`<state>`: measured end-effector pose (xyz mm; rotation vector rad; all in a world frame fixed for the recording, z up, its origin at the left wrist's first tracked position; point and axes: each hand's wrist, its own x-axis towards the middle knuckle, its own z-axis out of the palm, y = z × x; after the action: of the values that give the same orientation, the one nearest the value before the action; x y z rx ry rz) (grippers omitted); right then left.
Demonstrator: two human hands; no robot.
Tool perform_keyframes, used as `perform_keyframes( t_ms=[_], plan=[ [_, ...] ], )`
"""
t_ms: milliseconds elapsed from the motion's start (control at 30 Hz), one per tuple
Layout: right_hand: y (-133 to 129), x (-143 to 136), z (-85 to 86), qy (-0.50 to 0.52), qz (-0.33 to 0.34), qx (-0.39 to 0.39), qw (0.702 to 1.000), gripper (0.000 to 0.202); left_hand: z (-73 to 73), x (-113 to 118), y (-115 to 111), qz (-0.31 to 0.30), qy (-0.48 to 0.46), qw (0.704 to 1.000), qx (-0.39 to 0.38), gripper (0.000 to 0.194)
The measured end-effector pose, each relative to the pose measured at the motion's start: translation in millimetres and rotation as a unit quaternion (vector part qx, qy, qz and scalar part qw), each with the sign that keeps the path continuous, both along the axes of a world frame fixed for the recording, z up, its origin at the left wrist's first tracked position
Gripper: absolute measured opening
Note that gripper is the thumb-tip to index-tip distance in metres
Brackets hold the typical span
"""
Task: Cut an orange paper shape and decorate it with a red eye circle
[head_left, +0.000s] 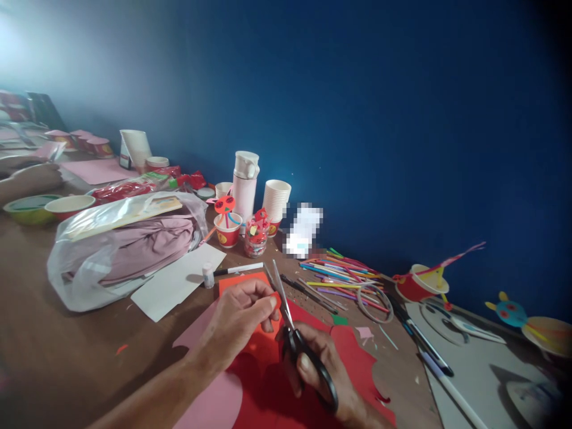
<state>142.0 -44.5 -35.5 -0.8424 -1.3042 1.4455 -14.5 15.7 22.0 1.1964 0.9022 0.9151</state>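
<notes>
Between the thumb and fingers of my left hand [243, 310] a small red paper piece [277, 302] is pinched. My right hand [324, 360] grips black-handled scissors [291, 333], thumb and fingers at the handle loops. The two blades point up and away, slightly parted, just right of the paper piece. Beneath both hands lie cut sheets: red paper [357, 369], orange paper [230, 285] and pink paper [214, 399]. Part of the red paper is hidden by my hands.
At left lies a clear plastic bag [84, 262] with folded cloth. Beyond my hands stand a white flask [245, 190], stacked paper cups [276, 199] and a candy jar [256, 241]. Colourful pipe cleaners [344, 271] lie to the right, near a decorated cup [415, 286]. Another person's hand [36, 179] shows far left.
</notes>
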Motion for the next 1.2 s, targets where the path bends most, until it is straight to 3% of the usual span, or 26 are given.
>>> perform_keyframes(
  t_ms=[133, 433, 600, 833, 1200],
  plan=[
    [3, 2, 0.0, 0.029, 0.024, -0.001, 0.999, 0.05, -0.4, -1, -1, -0.005, -0.008, 1.0, -0.004, 0.015],
    [4, 4, 1.1, -0.014, 0.028, 0.027, 0.999, 0.046, -3.7, 0, 2, 0.0, -0.059, 0.997, -0.042, 0.017],
    [2, 3, 0.5, -0.027, 0.02, 0.014, 0.999, 0.045, -4.4, -1, 2, -0.005, -0.03, 0.999, -0.043, 0.017],
    [1, 4, 5.0, -0.049, 0.012, 0.0, 0.999, 0.046, 6.4, 1, 1, -0.004, 0.04, 0.999, -0.018, 0.015],
    [-1, 4, 1.1, -0.081, -0.005, 0.011, 0.997, 0.044, 7.2, 1, 0, -0.001, 0.034, 0.999, -0.027, 0.014]
  ],
)
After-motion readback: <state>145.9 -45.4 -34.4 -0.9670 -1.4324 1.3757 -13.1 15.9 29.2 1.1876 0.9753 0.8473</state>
